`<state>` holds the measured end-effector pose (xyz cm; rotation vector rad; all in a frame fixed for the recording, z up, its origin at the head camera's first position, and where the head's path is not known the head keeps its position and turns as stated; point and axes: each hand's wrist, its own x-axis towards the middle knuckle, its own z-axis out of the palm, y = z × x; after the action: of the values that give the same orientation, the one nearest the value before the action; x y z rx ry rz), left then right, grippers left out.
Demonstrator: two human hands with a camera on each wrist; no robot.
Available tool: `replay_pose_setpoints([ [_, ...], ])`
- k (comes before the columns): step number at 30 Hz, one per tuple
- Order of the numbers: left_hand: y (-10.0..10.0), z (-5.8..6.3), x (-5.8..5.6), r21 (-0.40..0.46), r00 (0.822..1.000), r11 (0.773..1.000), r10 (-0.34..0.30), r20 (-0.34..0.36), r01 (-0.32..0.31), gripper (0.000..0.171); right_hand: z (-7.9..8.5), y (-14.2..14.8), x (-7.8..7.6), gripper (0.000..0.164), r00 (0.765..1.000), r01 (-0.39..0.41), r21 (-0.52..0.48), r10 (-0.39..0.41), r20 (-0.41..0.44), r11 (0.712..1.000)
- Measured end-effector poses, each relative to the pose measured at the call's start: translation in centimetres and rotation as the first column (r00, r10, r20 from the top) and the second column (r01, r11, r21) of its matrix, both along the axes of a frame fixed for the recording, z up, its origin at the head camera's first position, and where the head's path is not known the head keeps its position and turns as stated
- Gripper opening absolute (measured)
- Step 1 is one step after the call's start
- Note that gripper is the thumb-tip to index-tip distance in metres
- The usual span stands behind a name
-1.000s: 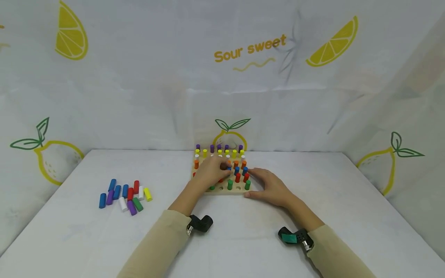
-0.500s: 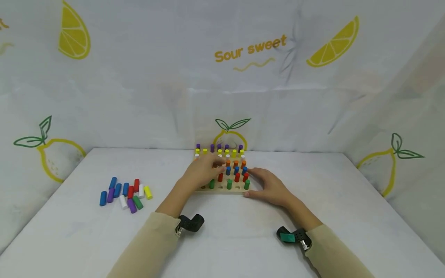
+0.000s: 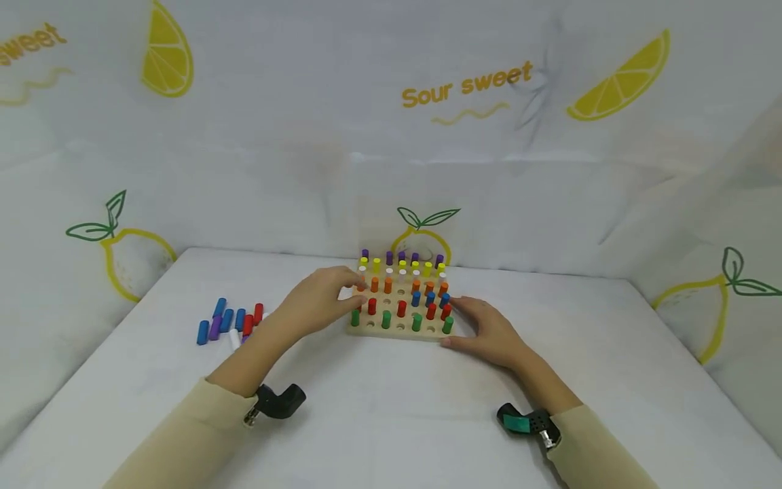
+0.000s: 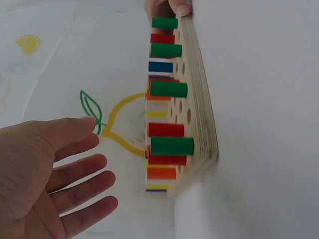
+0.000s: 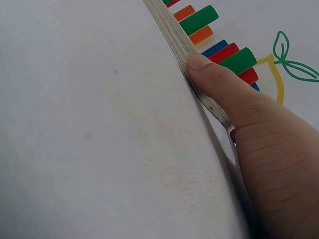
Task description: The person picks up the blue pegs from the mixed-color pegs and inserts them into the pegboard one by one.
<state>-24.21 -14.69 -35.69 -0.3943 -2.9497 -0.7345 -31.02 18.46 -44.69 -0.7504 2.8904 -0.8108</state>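
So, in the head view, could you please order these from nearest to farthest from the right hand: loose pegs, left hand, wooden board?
1. Wooden board: touching the right hand.
2. Left hand: at the board's left side.
3. Loose pegs: farther left, past the left hand.

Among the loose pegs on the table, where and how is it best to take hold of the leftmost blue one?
I would pinch the blue peg across its middle, coming from above, on its two long sides. It lies flat, a straight cylinder pointing roughly away from the person; its left side is free, but a purple peg lies close on the right.
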Motion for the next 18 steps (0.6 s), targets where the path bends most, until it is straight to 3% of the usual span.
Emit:
replay_pose_setpoints([
  [8, -5.5, 0.9, 2.1, -0.120, 0.990, 0.986, 0.109, -0.089, -0.119, 0.035, 0.1, 0.3, -0.2, 0.090, 1.000, 0.006, -0.008, -0.006, -0.011, 1.000],
  [13, -8.8, 1.4, 3.8, -0.097, 0.968, 0.968, 0.219, -0.120, -0.231, 0.040, 0.1, 0.4, -0.1, 0.090, 1.000, 0.009, -0.016, -0.009, -0.008, 1.000],
  [18, -11.1, 0.3, 3.9, -0.074, 0.954, 0.953, 0.287, -0.092, -0.294, 0.044, 0.0, 0.2, -0.2, 0.091, 1.000, 0.005, -0.015, -0.005, -0.014, 1.000],
])
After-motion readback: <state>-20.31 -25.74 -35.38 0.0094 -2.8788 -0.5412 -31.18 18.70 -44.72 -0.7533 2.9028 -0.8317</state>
